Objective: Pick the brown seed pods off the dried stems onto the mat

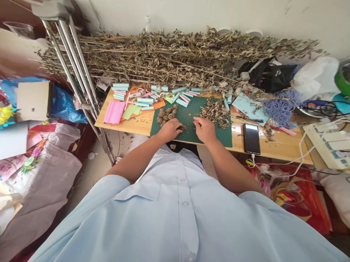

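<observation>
Pinching crumbly brown dried leaves (182,128)

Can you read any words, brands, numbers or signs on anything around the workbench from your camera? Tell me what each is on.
No text can be read clearly.
Black bag: small white mark, too blurred to read.
Cardboard box: small dark mark, too small to read.
Phone: nothing legible on its screen.

The wooden surface (279,149) carries a green cutting mat (189,135), a phone (251,139), pink paper (114,112), teal paper rolls (145,100), and long dried stems (167,56).
</observation>
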Tool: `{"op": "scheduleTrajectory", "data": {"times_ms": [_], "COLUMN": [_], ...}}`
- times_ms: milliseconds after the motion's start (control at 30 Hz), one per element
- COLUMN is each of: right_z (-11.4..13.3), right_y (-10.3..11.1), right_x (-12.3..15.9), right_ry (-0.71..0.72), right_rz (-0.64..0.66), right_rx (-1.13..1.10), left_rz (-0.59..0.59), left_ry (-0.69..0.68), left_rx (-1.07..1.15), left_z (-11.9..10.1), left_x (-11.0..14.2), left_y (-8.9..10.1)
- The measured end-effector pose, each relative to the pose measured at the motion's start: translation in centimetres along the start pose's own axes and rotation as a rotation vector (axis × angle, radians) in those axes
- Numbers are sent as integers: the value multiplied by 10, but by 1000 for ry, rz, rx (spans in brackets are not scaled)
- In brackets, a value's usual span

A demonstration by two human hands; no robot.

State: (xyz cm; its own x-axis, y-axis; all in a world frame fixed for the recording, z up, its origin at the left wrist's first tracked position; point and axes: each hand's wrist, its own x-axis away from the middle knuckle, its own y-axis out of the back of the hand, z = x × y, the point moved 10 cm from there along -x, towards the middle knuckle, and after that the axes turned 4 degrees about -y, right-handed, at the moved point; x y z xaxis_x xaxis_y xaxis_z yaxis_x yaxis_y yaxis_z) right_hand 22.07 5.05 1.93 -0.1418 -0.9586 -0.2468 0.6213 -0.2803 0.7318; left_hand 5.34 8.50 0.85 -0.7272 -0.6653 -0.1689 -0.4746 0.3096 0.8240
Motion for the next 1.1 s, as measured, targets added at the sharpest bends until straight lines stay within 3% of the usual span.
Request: {"op": "scheduleTrajectory", "data": {"times_ms": [167,333,600,867,1100], "right_z": [-11,4,4,27,26], "right_y": [2,-6,-16,-33,-39], "right_x": [13,21,-3,0,1], "right_ry": [-21,105,26,184,197], "right_rz": [75,122,14,130,162], "right_rx": [46,141,78,286,268], "left_rz": [-17,-53,-72,-84,-76], "left_ry": [3,-18,-39,-73,-67], "left_rx": [32,30,9,6,4], "left_z": [-1,-6,-7,-9,-10], "left_x": [2,1,3,3,3], "left_y": [2,4,0,-1,-1]}}
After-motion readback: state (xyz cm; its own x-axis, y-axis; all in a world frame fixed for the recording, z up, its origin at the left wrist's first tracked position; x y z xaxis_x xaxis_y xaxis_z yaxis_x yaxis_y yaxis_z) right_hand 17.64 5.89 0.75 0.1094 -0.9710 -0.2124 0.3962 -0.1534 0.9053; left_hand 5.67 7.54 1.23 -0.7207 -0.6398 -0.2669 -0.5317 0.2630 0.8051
